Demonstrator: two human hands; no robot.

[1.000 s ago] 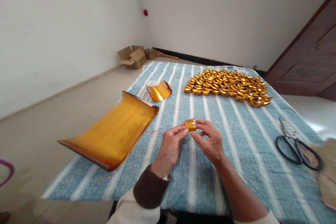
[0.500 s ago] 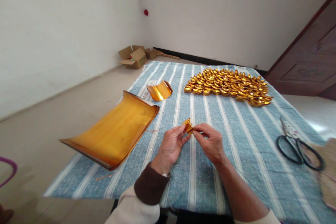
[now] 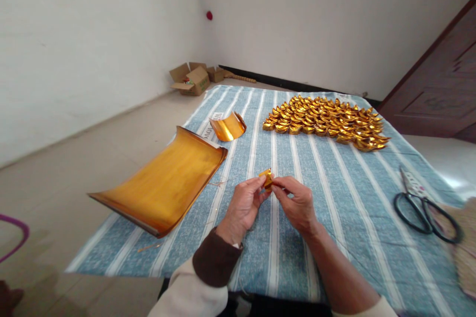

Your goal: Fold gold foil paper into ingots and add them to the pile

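My left hand [image 3: 243,205] and my right hand [image 3: 295,203] meet above the striped cloth [image 3: 334,208], both pinching a small folded piece of gold foil paper [image 3: 266,178] between fingertips. The piece stands up between the thumbs, partly hidden by my fingers. To the left lies a curled stack of gold foil sheets [image 3: 163,183]. A smaller curled gold sheet [image 3: 226,127] rests farther back. Several finished gold paper ingots [image 3: 327,120] lie in rows at the far side of the cloth.
Black-handled scissors [image 3: 424,203] lie at the right on the cloth, beside a woven straw item [image 3: 466,252]. Open cardboard boxes [image 3: 191,79] sit on the floor by the far wall. A dark wooden door [image 3: 439,89] stands at the right.
The foil piece has been turned and pressed narrower between my fingertips; my hands have drawn closer together. The view has shifted slightly.
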